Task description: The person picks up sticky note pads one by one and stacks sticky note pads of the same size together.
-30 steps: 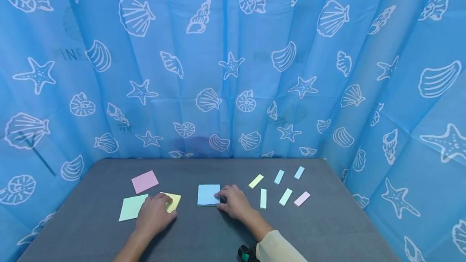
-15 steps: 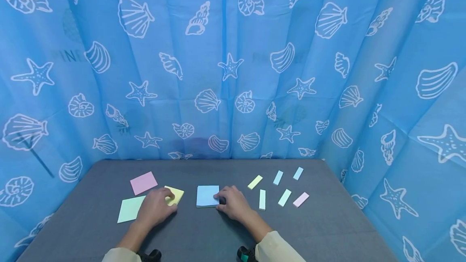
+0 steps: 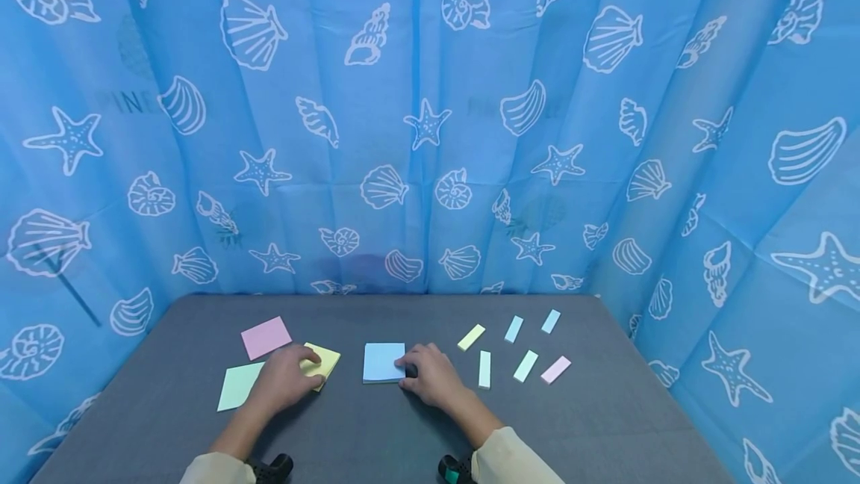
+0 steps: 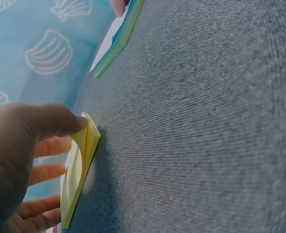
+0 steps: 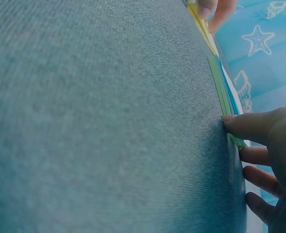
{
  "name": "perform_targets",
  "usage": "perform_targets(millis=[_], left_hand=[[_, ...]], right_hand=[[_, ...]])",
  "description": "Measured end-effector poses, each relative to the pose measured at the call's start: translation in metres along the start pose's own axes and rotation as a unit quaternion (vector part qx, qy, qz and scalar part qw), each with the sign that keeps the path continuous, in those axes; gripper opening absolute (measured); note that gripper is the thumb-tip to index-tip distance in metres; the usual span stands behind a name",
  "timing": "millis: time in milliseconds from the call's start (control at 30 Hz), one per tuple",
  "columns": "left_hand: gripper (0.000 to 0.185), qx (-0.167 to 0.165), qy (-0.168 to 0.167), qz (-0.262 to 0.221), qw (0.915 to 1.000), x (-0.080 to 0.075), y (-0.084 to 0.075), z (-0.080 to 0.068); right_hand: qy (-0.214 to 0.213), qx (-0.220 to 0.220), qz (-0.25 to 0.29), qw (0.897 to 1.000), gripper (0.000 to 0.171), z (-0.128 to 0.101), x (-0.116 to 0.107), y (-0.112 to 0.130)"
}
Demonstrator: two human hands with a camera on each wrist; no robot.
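Now left hand (image 3: 282, 383) lifts yellow pad (image 3: 324, 362) corner.

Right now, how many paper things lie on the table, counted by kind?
Square sticky note pads: 4 (pink, green, yellow, blue)
Narrow paper strips: 6, the nearest to the right hand light green
Total: 10

Grey table (image 3: 376, 439) with sticky pads (image 3: 384, 361), paper strips (image 3: 526, 365).

Green pad (image 3: 237, 386) partly under left hand (image 3: 285, 379); forearms cut off below.
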State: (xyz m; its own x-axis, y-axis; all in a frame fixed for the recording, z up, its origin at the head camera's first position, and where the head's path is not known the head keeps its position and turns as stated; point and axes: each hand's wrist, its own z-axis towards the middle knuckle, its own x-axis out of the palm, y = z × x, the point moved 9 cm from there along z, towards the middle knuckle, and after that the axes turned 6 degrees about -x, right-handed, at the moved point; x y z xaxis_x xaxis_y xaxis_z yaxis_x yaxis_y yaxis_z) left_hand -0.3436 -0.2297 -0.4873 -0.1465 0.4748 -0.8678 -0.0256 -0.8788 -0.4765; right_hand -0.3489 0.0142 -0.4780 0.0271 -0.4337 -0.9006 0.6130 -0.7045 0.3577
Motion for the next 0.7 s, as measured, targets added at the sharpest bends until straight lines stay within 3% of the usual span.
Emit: perform_targets(millis=[433,700], left_hand=[[0.050,-0.002,0.051,0.043,0.9978,0.001,-0.006,-0.008],[0.054,0.000,0.050,0.061,0.9969,0.002,-0.012,-0.010]], right_hand=[[-0.002,-0.003,-0.001,1.000,0.028,0.000,0.001,0.001],[-0.005,-0.008,-0.006,1.000,0.028,0.001,0.003,-0.001]])
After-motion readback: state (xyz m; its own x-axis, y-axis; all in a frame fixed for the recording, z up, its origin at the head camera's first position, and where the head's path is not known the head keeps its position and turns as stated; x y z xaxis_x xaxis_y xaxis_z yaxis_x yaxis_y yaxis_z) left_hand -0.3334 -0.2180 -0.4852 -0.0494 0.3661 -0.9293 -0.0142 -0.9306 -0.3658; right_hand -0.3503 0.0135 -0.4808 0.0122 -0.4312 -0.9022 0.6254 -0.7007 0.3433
